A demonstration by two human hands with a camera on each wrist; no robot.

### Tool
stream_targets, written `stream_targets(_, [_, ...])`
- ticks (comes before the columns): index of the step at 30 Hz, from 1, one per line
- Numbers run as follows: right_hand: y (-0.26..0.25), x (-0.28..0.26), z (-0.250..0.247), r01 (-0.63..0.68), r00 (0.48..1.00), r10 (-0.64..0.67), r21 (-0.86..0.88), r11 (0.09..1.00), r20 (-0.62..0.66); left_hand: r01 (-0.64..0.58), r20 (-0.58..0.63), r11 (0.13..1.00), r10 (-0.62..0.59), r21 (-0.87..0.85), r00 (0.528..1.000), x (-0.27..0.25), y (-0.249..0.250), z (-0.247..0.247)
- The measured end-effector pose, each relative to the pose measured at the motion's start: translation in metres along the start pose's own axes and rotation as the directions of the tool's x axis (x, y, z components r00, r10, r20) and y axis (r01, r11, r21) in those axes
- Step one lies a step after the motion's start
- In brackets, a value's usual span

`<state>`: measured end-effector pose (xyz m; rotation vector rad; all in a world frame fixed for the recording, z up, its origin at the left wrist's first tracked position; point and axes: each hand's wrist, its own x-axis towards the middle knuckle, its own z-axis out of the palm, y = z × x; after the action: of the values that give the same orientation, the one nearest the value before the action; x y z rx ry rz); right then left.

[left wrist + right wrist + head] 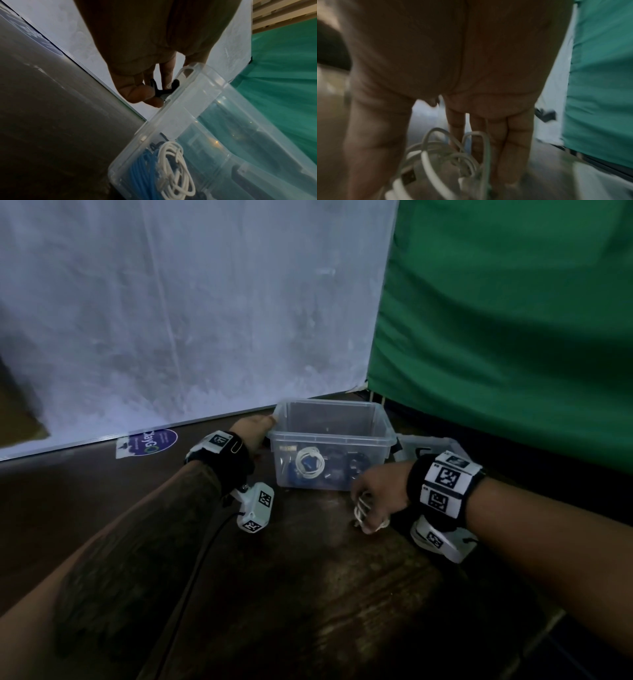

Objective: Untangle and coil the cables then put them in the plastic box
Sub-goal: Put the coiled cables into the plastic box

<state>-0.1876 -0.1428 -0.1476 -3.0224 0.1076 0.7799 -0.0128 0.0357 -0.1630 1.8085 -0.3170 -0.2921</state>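
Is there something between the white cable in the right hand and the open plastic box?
Nothing visible. The right hand holds the coiled white cable just before the clear plastic box, whose top is open; its lid lies behind.

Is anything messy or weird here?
Nothing looks broken or spilled. The plastic box stands upright with a white cable and a blue cable coiled inside. One white cable bundle is outside the box, held in the right hand.

dim, right wrist view seemingly motion-blurred
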Motion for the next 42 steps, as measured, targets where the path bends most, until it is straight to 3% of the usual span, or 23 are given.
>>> stream_targets(4, [-0.008,-0.019,-0.044,0.143,0.968,-0.091,0.216,0.966,-0.233,-0.024,0.019,0.998,0.023,0.053,1.0,0.003,-0.002,-0.002])
stream_targets(7, [-0.003,-0.02,-0.078,0.178,0.888,-0.042,0.257,0.95,-0.458,0.011,0.0,1.0,-0.011,-0.019,1.0,0.004,-0.003,-0.002])
stream_targets(9, [0.005,-0.005,-0.091,0.136,0.833,0.029,0.255,0.957,-0.553,0.025,-0.007,0.999,-0.025,-0.024,1.0,0.006,-0.004,-0.002])
stream_targets(11, [0.011,0.016,-0.094,0.042,0.836,0.092,0.23,0.972,-0.542,0.02,-0.001,1.0,-0.02,-0.017,1.0,0.007,-0.005,-0.001])
stream_targets(14, [0.018,0.047,-0.089,-0.088,0.886,0.143,0.145,0.986,-0.441,-0.001,0.01,1.0,0.001,0.006,1.0,0.012,-0.008,0.0])
stream_targets(20, [0.024,0.069,-0.082,-0.128,0.924,0.166,0.132,0.983,-0.344,0.014,-0.013,1.0,-0.014,-0.007,1.0,0.02,-0.013,0.001])
stream_targets(22, [0.026,0.058,-0.081,-0.061,0.885,0.126,0.157,0.986,-0.447,0.018,-0.014,1.0,-0.019,-0.025,1.0,0.021,-0.014,0.001])
stream_targets(25, [0.033,0.022,-0.072,0.148,0.762,0.045,0.241,0.959,-0.647,0.026,-0.02,1.0,-0.026,-0.01,0.999,0.02,-0.012,0.002])
stream_targets(26, [0.035,0.007,-0.065,0.188,0.755,0.024,0.251,0.95,-0.655,0.03,-0.028,1.0,-0.03,0.002,0.999,0.019,-0.011,0.002])
stream_targets(28, [0.039,-0.021,-0.046,0.178,0.827,-0.014,0.239,0.955,-0.562,0.035,-0.042,0.999,-0.034,0.028,0.999,0.017,-0.01,0.002])
stream_targets(30, [0.046,-0.037,-0.024,0.049,0.931,0.008,0.145,0.988,-0.365,0.048,-0.048,0.998,-0.045,0.052,0.998,0.016,-0.01,0.002])
stream_targets(32, [0.053,-0.042,0.0,-0.091,0.985,0.093,0.021,0.996,-0.144,0.055,-0.056,0.997,-0.053,0.053,0.997,0.012,-0.009,0.004])
stream_targets(35, [0.061,-0.04,0.026,-0.17,0.985,0.17,0.012,0.985,0.034,0.051,-0.087,0.997,-0.047,0.051,0.995,0.005,-0.006,0.006])
stream_targets(42, [0.042,-0.042,0.035,-0.154,0.986,0.156,-0.037,0.987,0.06,0.004,-0.039,0.99,0.001,0.143,0.999,-0.017,-0.001,0.007])
